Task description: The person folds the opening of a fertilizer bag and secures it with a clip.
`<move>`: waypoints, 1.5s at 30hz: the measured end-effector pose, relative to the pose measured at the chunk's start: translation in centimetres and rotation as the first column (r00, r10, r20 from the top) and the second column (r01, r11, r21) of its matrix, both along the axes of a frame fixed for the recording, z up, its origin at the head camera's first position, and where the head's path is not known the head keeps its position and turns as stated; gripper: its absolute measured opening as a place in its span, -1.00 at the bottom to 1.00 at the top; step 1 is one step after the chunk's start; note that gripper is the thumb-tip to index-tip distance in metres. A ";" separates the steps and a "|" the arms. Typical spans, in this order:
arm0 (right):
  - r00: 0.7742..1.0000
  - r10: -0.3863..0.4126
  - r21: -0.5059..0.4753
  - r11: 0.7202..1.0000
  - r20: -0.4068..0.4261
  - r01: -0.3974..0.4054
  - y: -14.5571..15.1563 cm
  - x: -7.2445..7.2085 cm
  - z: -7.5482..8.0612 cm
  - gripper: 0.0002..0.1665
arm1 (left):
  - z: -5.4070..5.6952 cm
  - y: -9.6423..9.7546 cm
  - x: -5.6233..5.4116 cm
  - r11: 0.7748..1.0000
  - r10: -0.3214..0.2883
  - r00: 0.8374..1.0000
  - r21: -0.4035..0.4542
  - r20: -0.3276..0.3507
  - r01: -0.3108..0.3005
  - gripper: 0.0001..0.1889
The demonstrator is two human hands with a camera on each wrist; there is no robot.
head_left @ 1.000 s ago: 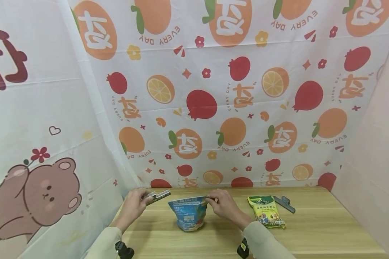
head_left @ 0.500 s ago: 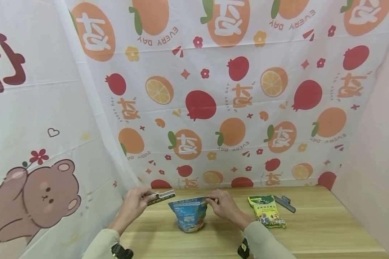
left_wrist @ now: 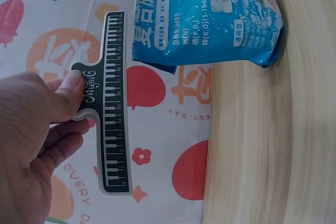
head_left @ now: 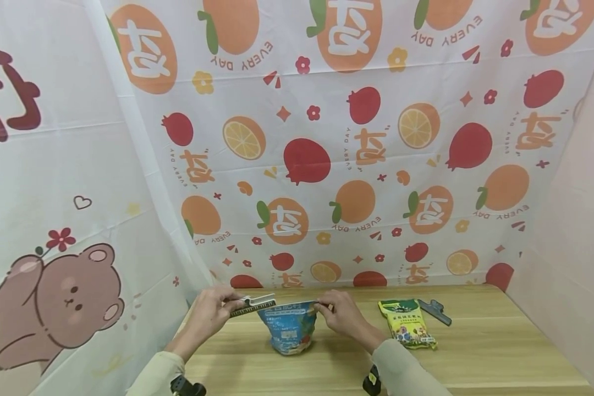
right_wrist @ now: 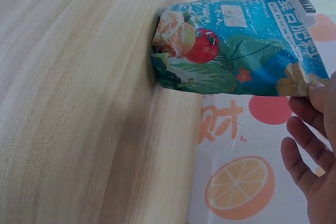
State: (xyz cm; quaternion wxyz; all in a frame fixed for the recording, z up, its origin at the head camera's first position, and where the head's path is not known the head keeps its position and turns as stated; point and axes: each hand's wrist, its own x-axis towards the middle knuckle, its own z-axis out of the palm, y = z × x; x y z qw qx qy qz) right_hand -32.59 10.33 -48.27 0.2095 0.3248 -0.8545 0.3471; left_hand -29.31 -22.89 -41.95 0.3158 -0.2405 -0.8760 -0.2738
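Note:
A blue fertilizer bag (head_left: 290, 330) with printed fruit and vegetables stands upright on the wooden table. My right hand (head_left: 342, 312) pinches its top right corner between thumb and fingers, as the right wrist view also shows at the bag's (right_wrist: 236, 45) printed top edge. My left hand (head_left: 209, 314) grips a black clip (left_wrist: 114, 103) with a piano-key ruler pattern and the word Music, thumb on its handle. In the head view the clip's long edge overlaps the bag's upper left corner.
To the right lies a yellow-green packet (head_left: 406, 323) printed with flowers. A dark grey clip (head_left: 435, 312) lies beside it. The table (head_left: 495, 352) meets a fruit-patterned cloth (head_left: 307, 220) at the back, with more cloth at the sides.
My left hand has moved right with the clip, bringing it to the bag's upper left corner. My right hand and the bag have stayed nearly still.

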 end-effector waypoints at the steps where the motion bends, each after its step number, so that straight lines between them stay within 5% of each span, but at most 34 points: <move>1: 1.000 -0.002 0.000 1.000 -0.001 0.002 0.0 0.0 0.0 -0.84 | 0.0 0.1 0.0 1.000 -0.007 1.000 0.000 -0.003 0.007 -0.83; 15: 1.000 0.014 -0.018 1.000 -0.006 -0.014 0.1 0.0 -0.2 -0.82 | -1.0 1.0 -0.1 0.998 -0.043 0.998 -0.042 0.055 0.045 -0.90; 22: 1.000 0.012 -0.020 1.000 0.021 -0.011 0.0 0.1 -0.2 -0.83 | -1.6 1.3 -0.4 0.996 -0.043 0.999 -0.076 -0.004 0.042 -0.84; 37: 0.999 0.013 -0.029 1.000 0.039 -0.012 0.0 0.0 -0.3 -0.85 | -1.4 1.7 -0.7 0.996 0.011 0.998 -0.093 0.058 -0.006 -0.80; 45: 0.999 0.021 -0.044 0.999 0.032 -0.020 0.0 0.1 -0.4 -0.86 | -1.3 2.0 -0.4 0.997 -0.012 0.999 -0.074 0.039 0.015 -0.77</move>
